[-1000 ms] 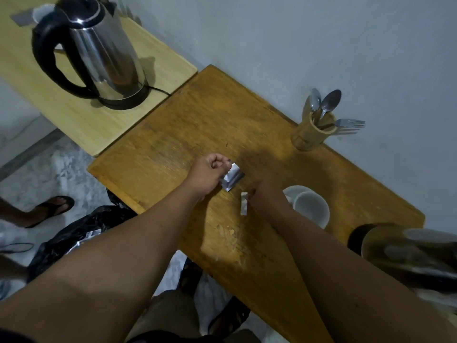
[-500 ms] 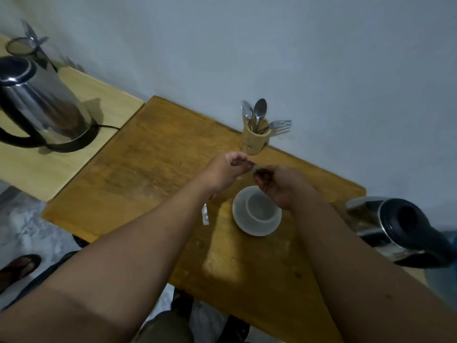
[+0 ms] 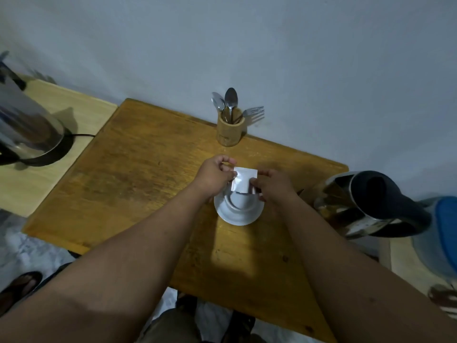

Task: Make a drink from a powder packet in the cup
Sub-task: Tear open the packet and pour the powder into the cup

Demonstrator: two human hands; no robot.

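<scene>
Both hands held the packet (image 3: 244, 179) directly above the cup (image 3: 241, 199): left hand (image 3: 214, 177) pinched its left edge, right hand (image 3: 273, 184) its right edge. The cup sat on a saucer (image 3: 238, 214) (white) on the table (image 3: 138, 174).

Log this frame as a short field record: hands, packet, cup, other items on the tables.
left hand: fingers pinch the left edge of the powder packet
right hand: fingers pinch the packet's right edge
packet position: held above the cup, between both hands
cup: white, on a white saucer on the wooden table
utensil holder: by the wall, holds spoons and a fork
left kettle: on the paler side table
right kettle: at the table's right edge
</scene>
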